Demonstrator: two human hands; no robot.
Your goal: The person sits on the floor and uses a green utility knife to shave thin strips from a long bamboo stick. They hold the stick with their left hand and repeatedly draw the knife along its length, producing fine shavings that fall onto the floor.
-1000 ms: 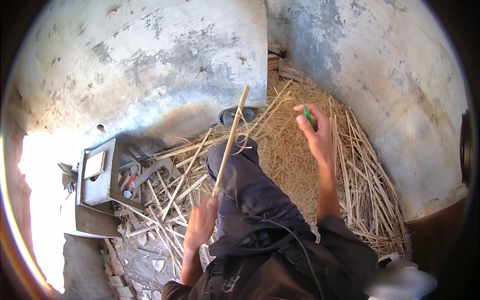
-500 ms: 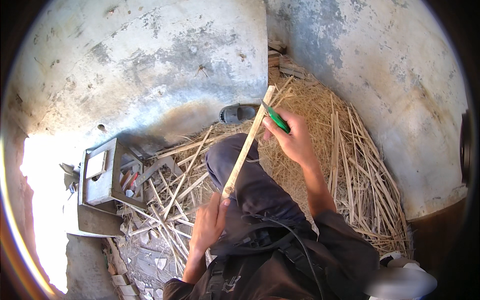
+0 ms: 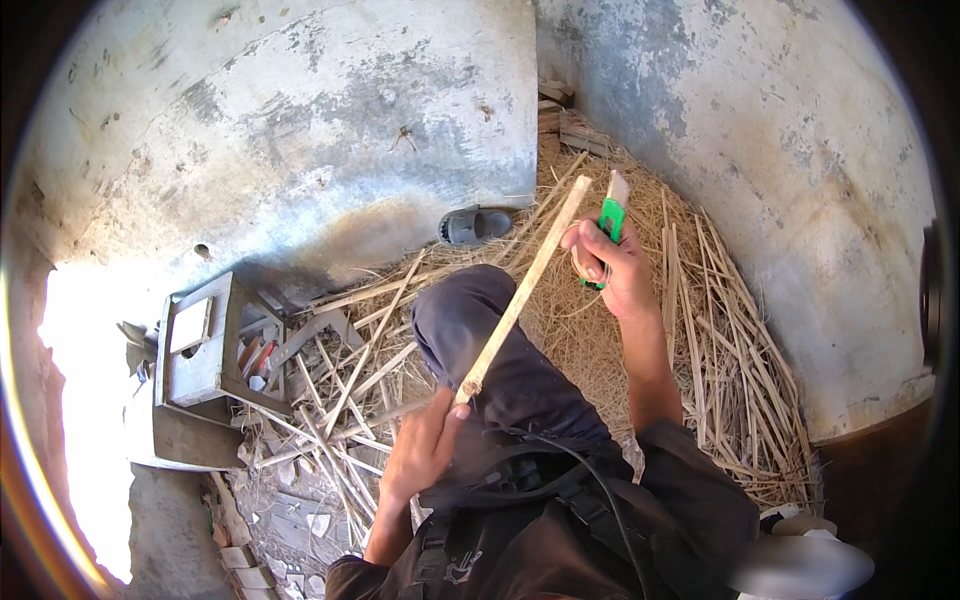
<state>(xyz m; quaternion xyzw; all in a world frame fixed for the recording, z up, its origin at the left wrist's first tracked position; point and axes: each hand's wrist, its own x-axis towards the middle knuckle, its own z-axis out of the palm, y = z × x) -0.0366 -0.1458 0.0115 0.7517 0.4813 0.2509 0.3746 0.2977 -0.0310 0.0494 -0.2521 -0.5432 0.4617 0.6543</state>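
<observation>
My left hand [image 3: 424, 450] is closed round the lower end of a pale bamboo strip [image 3: 527, 284], which slants up and to the right across my bent knee [image 3: 462, 318]. In my right hand [image 3: 622, 268] is a green utility knife [image 3: 611, 218], its blade pointing up. The knife is beside the strip's far end and apart from it. A thin curl of shaving hangs by my right fingers. My fingers hide part of the knife's handle.
Shavings [image 3: 580, 330] heap up ahead, and long split strips [image 3: 740, 370] lie along the right wall. A grey sandal [image 3: 474, 227] is near the far wall. At left stands a wooden box [image 3: 205, 340] with small tools, beside scattered strips [image 3: 345, 395].
My right hand has moved right, away from the strip, and turned so that the knife blade points up. The strip's far end has shifted slightly right.
</observation>
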